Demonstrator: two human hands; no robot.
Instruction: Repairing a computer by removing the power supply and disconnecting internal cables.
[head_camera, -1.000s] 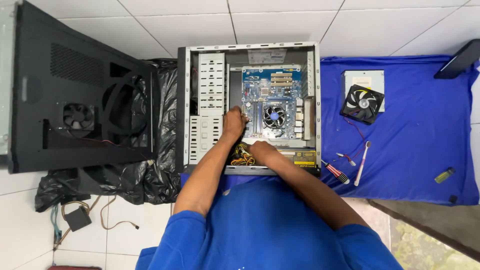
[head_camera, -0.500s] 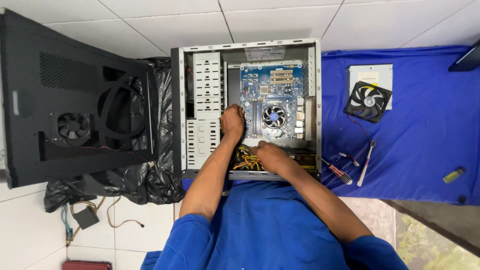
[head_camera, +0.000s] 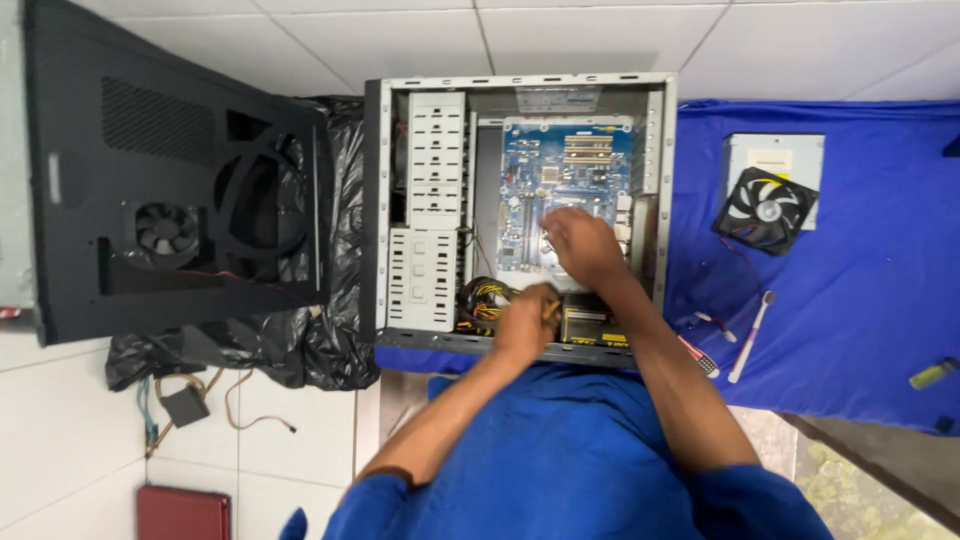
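Both hands' fingers (head_camera: 560, 228) rest on the blue motherboard (head_camera: 565, 175) and cable bundle (head_camera: 485, 297).

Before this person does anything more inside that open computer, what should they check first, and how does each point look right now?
1. Case lies open, inside in view: ok.
2. Right hand rests on the blue motherboard, covering its middle; what lies under it: cannot tell.
3. Left hand is at the cable bundle by the lower edge; whether it grips a cable: cannot tell.
4. Cables kept off the board: ok, they sit bunched at the bottom.
5. Loose fan and tools lie on the blue cloth, outside the case: ok.
6. Power disconnected: cannot tell.
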